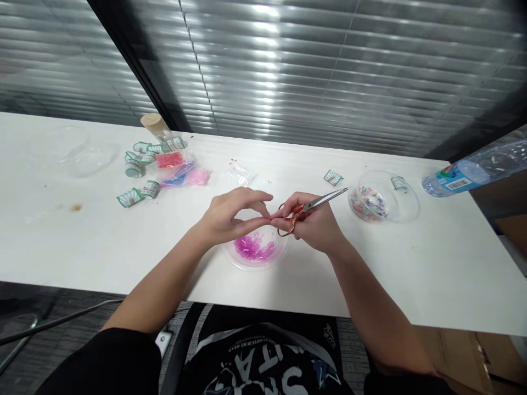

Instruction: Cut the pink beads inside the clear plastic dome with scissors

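Observation:
My left hand (234, 215) is closed in a pinch, thumb against fingertips, over a clear round plastic bowl (235, 262). Whatever sits between those fingertips is too small to make out. Purple-pink tube beads (253, 247) lie inside the bowl. In my right hand (319, 225) is a pair of scissors (323, 199) with copper-coloured handles, its blades pointing up and to the right, away from the left hand. The right thumb and forefinger meet the left fingertips above the bowl's far side.
Another clear bowl (405, 219) on the right holds multicoloured beads (366, 202). A plastic bottle (459, 175) lies near the right edge. Bead packets (169, 159), printed rolled wrappers (129, 197) and a corked jar (156, 126) are at back left. Window blinds (263, 71) rise behind the white table (102, 247).

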Tool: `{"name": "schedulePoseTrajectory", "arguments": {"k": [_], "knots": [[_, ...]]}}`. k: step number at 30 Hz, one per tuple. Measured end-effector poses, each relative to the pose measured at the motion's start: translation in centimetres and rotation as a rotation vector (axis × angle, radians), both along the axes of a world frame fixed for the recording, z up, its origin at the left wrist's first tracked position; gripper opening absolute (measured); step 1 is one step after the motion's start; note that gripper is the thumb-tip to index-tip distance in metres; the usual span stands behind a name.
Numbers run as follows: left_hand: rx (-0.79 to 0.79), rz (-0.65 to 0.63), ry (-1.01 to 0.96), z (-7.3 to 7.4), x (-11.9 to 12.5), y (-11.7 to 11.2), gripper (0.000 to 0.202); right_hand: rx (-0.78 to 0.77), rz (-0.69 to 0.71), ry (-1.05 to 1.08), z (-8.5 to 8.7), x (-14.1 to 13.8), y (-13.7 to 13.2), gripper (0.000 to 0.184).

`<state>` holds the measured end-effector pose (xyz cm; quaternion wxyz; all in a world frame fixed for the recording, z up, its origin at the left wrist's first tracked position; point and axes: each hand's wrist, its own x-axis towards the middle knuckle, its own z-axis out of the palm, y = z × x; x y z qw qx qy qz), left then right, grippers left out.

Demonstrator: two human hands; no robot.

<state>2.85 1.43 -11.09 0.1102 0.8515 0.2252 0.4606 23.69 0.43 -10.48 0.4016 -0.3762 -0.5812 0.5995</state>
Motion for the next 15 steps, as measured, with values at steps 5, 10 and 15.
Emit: {"name": "schedulePoseTrajectory", "arguments": {"k": [5,10,15], "knots": [[-0.043,-0.009,0.036,0.09,-0.02,-0.13,0.045,-0.004,0.088,0.054,-0.27,0.22,0.16,0.028],[-0.09,-0.025,0.035,0.04,-0.19,-0.17,0.047,-0.004,0.089,0.045,-0.43,0.25,0.39,0.031],[-0.1,-0.011,0.057,0.51,-0.39,-0.04,0.038,0.012,0.045,0.01,-0.41,0.2,0.47,0.031]]}}
